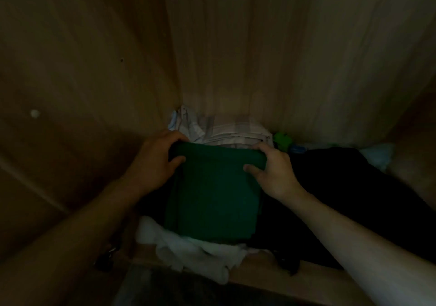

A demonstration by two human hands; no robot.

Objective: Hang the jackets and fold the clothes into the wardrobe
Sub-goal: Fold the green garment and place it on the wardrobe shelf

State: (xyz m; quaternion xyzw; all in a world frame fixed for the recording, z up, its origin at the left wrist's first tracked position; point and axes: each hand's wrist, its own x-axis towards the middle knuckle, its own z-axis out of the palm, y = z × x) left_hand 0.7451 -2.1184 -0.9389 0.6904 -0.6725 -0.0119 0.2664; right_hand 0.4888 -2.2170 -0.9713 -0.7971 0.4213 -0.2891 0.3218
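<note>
1. Two hands gripped a folded green garment [212, 194] inside a dim wooden wardrobe [236, 46], one at each far corner of the fold.
2. The left hand [153, 161] pinched the garment's far left corner, with its thumb on top of the cloth and its fingers curled over the far edge.
3. The right hand [273, 171] pinched the far right corner the same way, with its thumb pressed on the top face and its fingers wrapped over the edge.
4. The green garment lay flat and roughly rectangular on the wardrobe shelf [259, 272], near the left wall.
5. Its near edge rested on a crumpled white cloth [188, 249] that spilled toward the shelf's front lip.
6. Just beyond its far edge sat a pale folded stack of clothes [226, 131], pushed against the back panel.
7. A dark heap of clothing [342, 187] filled the shelf to the right, touching the green garment's right side.
8. A small bright green item [282, 139] showed near the back, between the pale stack and the dark heap; the gloom hid what it was.
</note>
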